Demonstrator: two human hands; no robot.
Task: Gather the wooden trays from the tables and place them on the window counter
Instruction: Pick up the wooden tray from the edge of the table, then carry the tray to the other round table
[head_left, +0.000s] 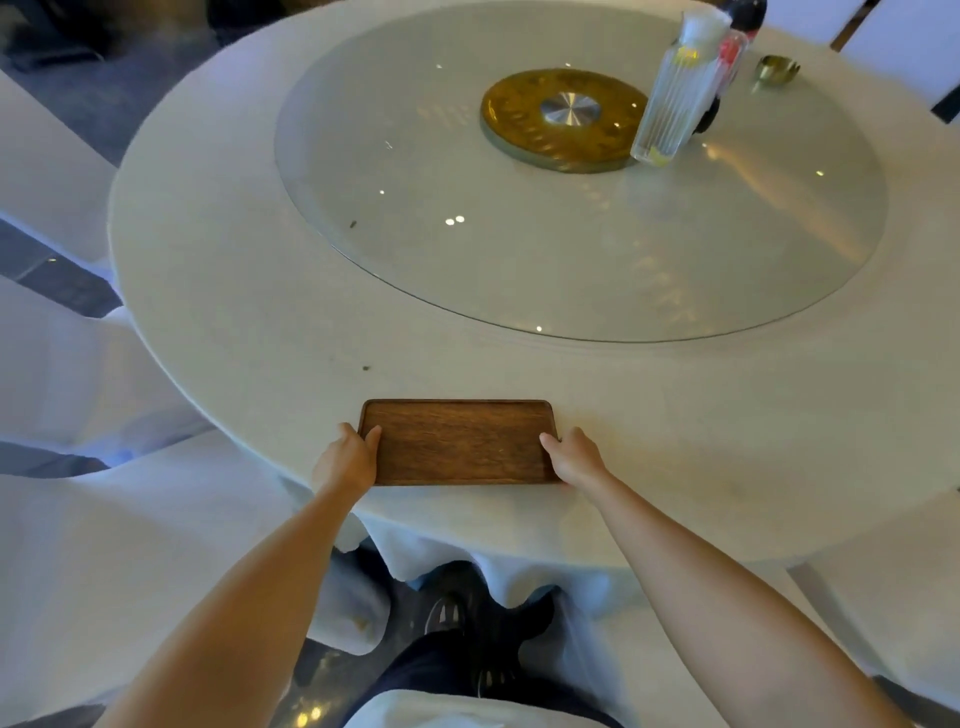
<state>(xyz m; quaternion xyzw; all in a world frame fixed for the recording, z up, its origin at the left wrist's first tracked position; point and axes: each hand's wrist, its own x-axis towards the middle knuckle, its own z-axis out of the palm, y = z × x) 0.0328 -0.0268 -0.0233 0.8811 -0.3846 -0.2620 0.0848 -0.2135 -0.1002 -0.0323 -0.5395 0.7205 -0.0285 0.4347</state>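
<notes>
A dark brown rectangular wooden tray (460, 441) lies flat near the front edge of a round table (249, 322) covered in white cloth. My left hand (347, 460) grips the tray's left short side, thumb over the rim. At the opposite short side my right hand (574, 457) holds the rim the same way. The tray is empty. No window counter is in view.
A large glass turntable (519, 249) with a gold hub (561, 118) fills the table's middle. On it stand a clear holder (675, 98), a dark bottle (743, 15) and a small brass dish (776, 68). White-covered chairs (78, 374) crowd the left, right and front.
</notes>
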